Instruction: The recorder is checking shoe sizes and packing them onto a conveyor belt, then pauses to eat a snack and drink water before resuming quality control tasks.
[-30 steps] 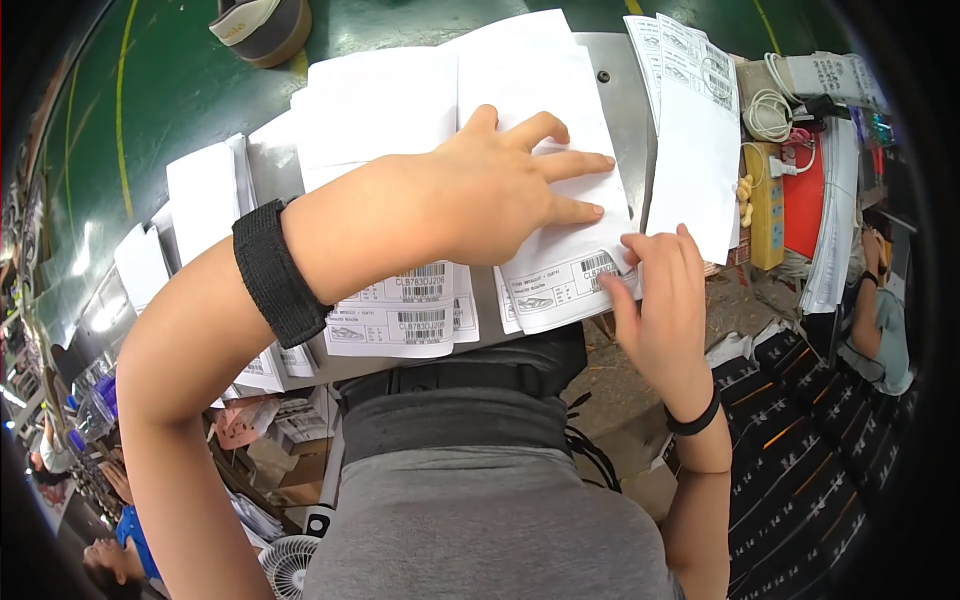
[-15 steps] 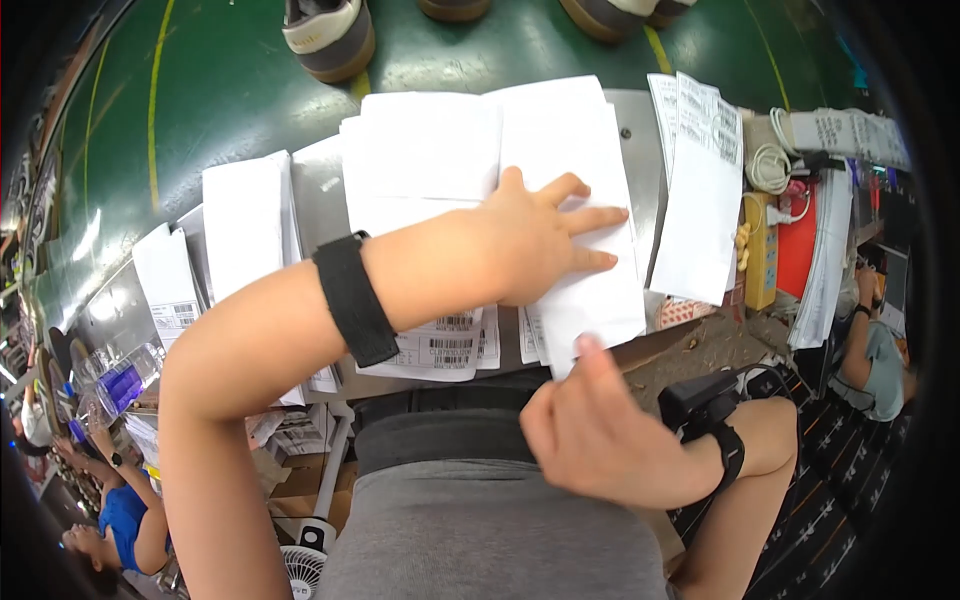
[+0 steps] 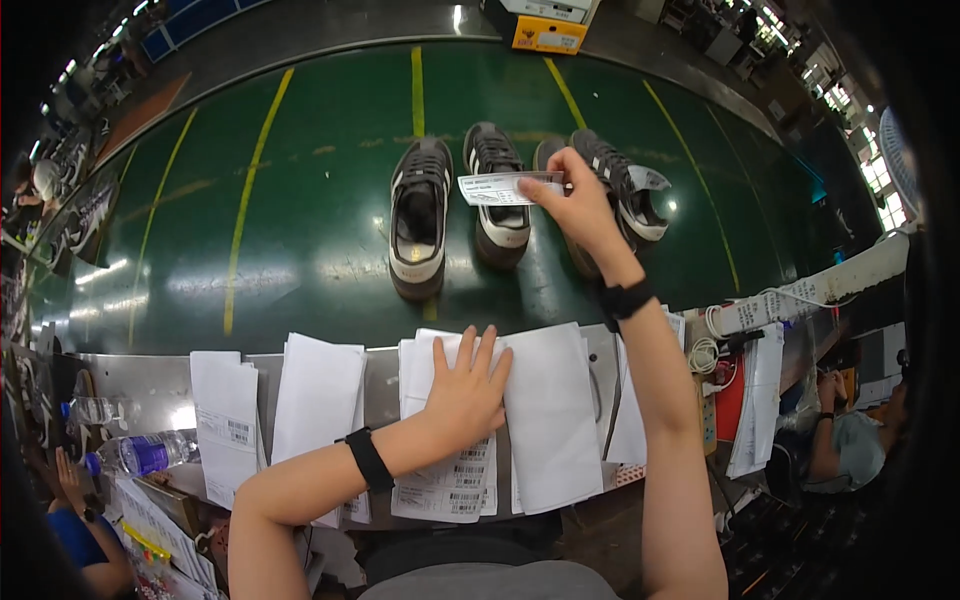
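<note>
My right hand reaches out over the green surface and pinches a printed white paper slip. The slip is held above a dark sneaker with white stripes and covers part of it. Left of that stands a matching sneaker; to the right, another dark sneaker has a pale slip at its opening, and one more is partly behind my hand. My left hand lies with fingers spread on a stack of printed papers. Against it is a stack of blank-faced papers.
More paper stacks lie along the metal ledge. A water bottle lies at the left. White cable and a power strip sit at the right. Shoe boxes stand beyond the green surface. People sit on both sides.
The view has tilted up. My right hand has moved from near my waist out over the sneakers and now holds a slip. My left hand has shifted left on the papers.
</note>
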A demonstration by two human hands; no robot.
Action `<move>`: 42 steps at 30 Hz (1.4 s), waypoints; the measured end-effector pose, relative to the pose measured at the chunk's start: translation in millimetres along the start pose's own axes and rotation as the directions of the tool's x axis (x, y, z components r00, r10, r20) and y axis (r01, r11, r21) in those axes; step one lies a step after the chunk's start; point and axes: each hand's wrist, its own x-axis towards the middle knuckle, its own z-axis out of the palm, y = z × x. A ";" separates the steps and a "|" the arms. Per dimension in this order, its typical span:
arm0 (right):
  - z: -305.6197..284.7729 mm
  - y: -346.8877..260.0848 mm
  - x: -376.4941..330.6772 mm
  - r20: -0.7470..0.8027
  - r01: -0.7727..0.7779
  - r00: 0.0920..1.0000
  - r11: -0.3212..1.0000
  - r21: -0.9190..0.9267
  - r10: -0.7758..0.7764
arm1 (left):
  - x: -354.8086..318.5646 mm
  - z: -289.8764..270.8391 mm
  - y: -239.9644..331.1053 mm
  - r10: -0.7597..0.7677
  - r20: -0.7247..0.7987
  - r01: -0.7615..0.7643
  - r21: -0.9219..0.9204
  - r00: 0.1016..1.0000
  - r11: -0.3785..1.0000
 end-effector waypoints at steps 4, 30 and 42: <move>28.1 66.2 22.8 -0.132 -0.127 0.986 0.978 -0.168 0.105 | 8.4 -6.9 10.9 -0.060 -0.027 0.064 0.183 0.998 0.981; -28.8 -78.8 -328.1 -0.048 -0.489 0.860 0.796 -0.357 0.507 | -38.3 -50.5 28.3 -0.206 0.549 0.576 -0.811 0.810 0.102; -42.1 -101.4 -332.1 -0.092 -0.446 0.862 0.831 0.331 0.499 | -35.7 -116.2 59.3 0.361 0.205 0.093 -0.948 0.910 0.304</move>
